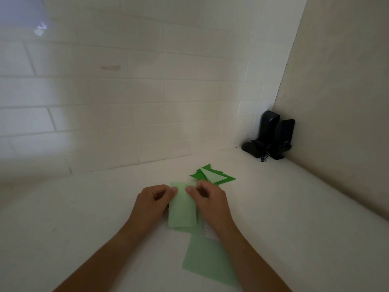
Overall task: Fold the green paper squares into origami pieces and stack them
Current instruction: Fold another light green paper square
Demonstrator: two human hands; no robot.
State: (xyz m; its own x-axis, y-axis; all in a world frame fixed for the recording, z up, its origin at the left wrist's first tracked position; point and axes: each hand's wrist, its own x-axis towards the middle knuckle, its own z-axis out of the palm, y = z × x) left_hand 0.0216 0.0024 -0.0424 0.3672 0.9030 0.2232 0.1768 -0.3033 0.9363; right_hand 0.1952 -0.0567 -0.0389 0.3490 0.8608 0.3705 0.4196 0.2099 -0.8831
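Two thumbs press the upper edge of a pale green folded sheet [182, 205] at frame centre; the left hand [154, 200] pinches its upper left corner, the right hand [207, 199] pinches its upper right edge, fingers curled behind the paper. Sheet: thin, light, limp; judged easy to crease and easy to skew, best held at corners and edges as now, with a flat press along any fold line. Beneath it, more pale green paper shows at the lower edge, count uncertain. One flat green square [207, 260], lower centre, partly under the right forearm, apart from the working sheet. Stack of folded pieces [212, 175], dark and pale green triangles, just above the right hand, close enough to be nudged. White counter [84, 207] carries all. Black device [269, 135], upper right corner by the tiled wall [126, 91], well apart, no obstruction
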